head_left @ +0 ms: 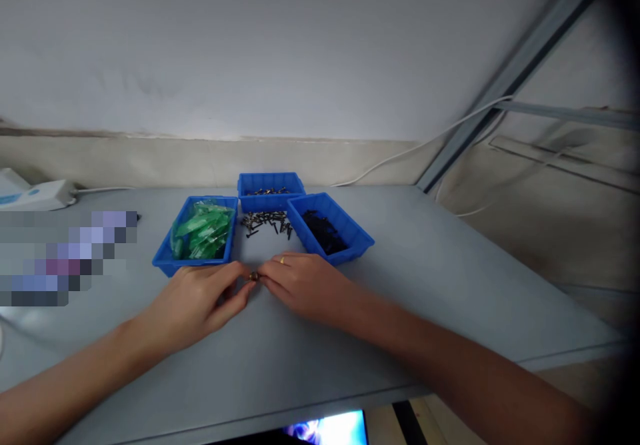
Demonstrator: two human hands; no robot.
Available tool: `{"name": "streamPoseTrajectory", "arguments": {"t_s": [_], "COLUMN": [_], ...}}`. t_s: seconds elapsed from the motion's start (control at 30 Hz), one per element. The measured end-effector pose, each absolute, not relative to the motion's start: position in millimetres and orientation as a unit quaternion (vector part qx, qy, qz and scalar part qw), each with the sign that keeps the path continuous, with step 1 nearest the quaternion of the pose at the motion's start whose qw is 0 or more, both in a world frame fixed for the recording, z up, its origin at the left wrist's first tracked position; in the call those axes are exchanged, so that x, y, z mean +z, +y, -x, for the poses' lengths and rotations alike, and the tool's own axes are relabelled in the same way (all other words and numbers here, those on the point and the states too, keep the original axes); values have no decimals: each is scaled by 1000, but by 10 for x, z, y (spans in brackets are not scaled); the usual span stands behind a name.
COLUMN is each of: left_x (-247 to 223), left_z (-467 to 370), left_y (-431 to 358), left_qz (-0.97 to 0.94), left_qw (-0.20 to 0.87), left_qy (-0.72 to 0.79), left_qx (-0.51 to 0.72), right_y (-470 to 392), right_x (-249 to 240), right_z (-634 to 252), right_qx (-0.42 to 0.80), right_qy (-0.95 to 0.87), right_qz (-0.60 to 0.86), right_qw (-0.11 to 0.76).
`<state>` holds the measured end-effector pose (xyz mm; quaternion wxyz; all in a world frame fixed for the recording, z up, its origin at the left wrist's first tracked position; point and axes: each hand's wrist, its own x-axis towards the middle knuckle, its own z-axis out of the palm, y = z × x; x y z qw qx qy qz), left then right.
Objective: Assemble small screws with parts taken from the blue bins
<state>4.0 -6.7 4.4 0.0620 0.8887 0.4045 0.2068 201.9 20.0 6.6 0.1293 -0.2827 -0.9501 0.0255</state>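
Over the table, in front of the bins, my left hand (205, 295) and my right hand (307, 285) meet fingertip to fingertip. Between them is a small brass-coloured metal part (255, 276), pinched from both sides and partly hidden by the fingers. Its exact kind is too small to make out. Just beyond the hands, a loose pile of dark and silvery screws (265, 220) lies on the table. My right hand wears a ring on one finger.
A blue bin of green plastic packets (205, 228) stands at the left. Another blue bin (271, 202) at the back contains small brass-coloured pieces; a third, at right, contains black pieces (323, 230). A white power strip (47, 195), a cable and a lit screen (330, 430) also show.
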Motion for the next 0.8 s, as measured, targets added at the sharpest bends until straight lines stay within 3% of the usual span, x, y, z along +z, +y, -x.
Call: {"name": "streamPoseTrajectory", "arguments": {"t_s": [0.27,0.8], "left_x": [22,-18], "left_z": [-55,-76], "left_y": [-57,-33], "left_qz": [-898,-902], "left_qw": [31,48], "left_qy": [381,418], "left_qx": [217,99], "right_y": [220,191], "right_x": [63,76], "right_z": [-2011,-2036], "right_qx": [143,26], "right_qy": [-942,-947], "right_qz": [273,275], "right_qw": [134,167]}}
